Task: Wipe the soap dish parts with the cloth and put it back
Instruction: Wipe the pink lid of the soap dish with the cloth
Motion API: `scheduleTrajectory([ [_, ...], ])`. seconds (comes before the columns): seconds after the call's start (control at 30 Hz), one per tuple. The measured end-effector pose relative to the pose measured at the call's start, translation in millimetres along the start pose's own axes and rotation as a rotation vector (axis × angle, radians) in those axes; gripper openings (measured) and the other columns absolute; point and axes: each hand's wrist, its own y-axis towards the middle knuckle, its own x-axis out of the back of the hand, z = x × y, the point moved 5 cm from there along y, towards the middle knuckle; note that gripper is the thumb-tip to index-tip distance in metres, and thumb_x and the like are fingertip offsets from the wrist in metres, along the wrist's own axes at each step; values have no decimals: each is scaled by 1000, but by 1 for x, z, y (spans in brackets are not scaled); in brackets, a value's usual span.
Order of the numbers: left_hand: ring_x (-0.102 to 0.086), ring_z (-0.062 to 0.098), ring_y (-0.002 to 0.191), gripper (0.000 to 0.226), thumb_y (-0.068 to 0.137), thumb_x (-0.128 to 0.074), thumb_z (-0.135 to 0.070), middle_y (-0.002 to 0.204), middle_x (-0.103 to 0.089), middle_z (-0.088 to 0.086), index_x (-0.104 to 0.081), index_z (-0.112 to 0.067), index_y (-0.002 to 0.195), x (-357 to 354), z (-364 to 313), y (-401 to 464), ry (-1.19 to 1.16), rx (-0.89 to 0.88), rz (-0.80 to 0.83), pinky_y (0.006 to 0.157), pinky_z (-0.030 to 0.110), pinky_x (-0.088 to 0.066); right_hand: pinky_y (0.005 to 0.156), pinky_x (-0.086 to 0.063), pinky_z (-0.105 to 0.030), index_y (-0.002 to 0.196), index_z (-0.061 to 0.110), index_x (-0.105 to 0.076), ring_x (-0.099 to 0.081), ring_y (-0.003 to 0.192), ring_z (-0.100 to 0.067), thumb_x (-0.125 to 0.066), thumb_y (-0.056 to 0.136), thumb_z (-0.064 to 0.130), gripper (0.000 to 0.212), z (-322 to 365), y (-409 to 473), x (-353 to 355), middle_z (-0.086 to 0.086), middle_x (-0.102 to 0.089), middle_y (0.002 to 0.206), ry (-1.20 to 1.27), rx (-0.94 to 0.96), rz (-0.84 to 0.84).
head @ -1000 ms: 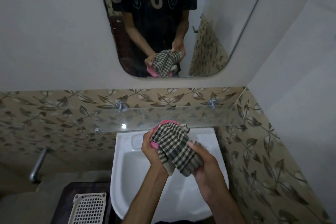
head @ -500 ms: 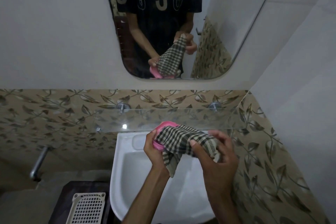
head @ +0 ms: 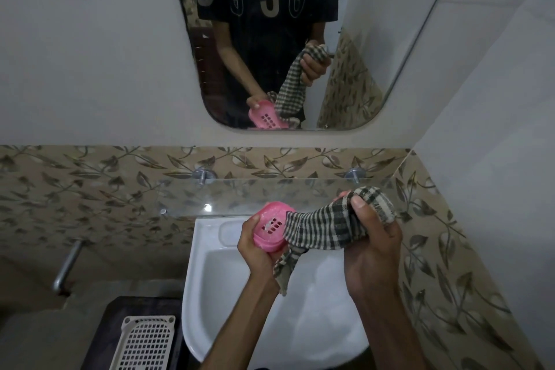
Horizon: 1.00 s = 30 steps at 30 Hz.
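My left hand (head: 255,249) grips the light, stiff, likely slippery pink soap dish (head: 270,227) by its rim, my right hand (head: 371,237) bunching the limp cloth (head: 327,228)

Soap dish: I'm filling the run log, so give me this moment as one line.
step: wiping | left hand: holds soap dish | right hand: grips cloth | cloth: draped over dish | where: above sink

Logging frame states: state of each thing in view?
pink soap dish part: held over the sink, slotted face up, partly under cloth
checked cloth: stretched between both hands, one end hanging
left hand: grips the dish part
right hand: grips the cloth
white sink: no water running
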Motion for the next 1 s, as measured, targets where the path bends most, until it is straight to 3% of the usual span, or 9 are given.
scheduleTrajectory([
  [0.27, -70, 20, 54, 23, 74, -69, -30, 62, -68, 4, -73, -18, 55, 0, -4, -4, -28, -51, -30, 54, 28, -59, 87, -61, -28, 97, 21, -85, -76, 100, -18, -70, 87, 14, 19, -15, 4, -10, -4, -81, 102, -83, -102, 103],
  [0.33, -71, 23, 57, 22, 77, -69, -30, 65, -68, 5, -73, -17, 60, 3, -2, -3, -38, -25, -39, 57, 30, -61, 83, -59, -21, 96, 24, -86, -76, 101, -13, -73, 90, 17, 16, -16, 4, -14, -5, -81, 107, -202, -98, 99],
  [0.43, -70, 29, 72, 24, 83, -67, -34, 80, -68, 12, -71, -10, 83, 9, 6, -1, -54, 32, -49, 77, 36, -59, 78, -57, -13, 87, 31, -85, -71, 104, -3, -77, 95, 19, 16, -14, 8, -23, -4, -70, 122, -466, -56, 124],
  [0.53, -69, 28, 79, 25, 80, -68, -33, 87, -70, 11, -74, -9, 87, 11, 11, -1, -56, 23, -29, 83, 37, -56, 80, -57, -18, 80, 39, -82, -68, 104, -5, -79, 93, 31, 16, -9, 15, -39, 1, -65, 116, -668, 8, 161],
  [0.63, -76, 26, 74, 27, 86, -64, -30, 85, -76, 9, -82, -10, 82, 10, 14, -3, -71, -7, 21, 71, 34, -63, 86, -64, -39, 91, 20, -84, -77, 100, -28, -77, 96, 24, 10, -9, 16, -53, -13, -78, 102, -552, -44, 179],
  [0.8, -73, 29, 78, 30, 90, -60, -31, 79, -74, 8, -79, -12, 76, 13, 17, -5, -69, 28, 58, 72, 36, -63, 73, -63, -29, 92, 10, -84, -80, 85, -22, -78, 94, 18, 10, -5, 20, -66, -11, -82, 93, -354, -226, 197],
  [0.9, -73, 30, 87, 26, 89, -61, -32, 90, -74, 9, -79, -13, 87, 17, 18, -6, -54, 31, 59, 85, 40, -59, 63, -58, -18, 87, 12, -83, -77, 74, -12, -77, 93, 14, 9, 1, 22, -66, -5, -81, 83, -335, -238, 204],
  [1.0, -75, 35, 91, 29, 90, -62, -30, 95, -77, 14, -80, -8, 94, 15, 16, -9, -67, 49, 139, 80, 45, -63, 64, -58, -21, 90, 9, -82, -75, 73, -13, -79, 90, 13, 5, 7, 23, -60, -5, -79, 83, -306, -209, 227],
])
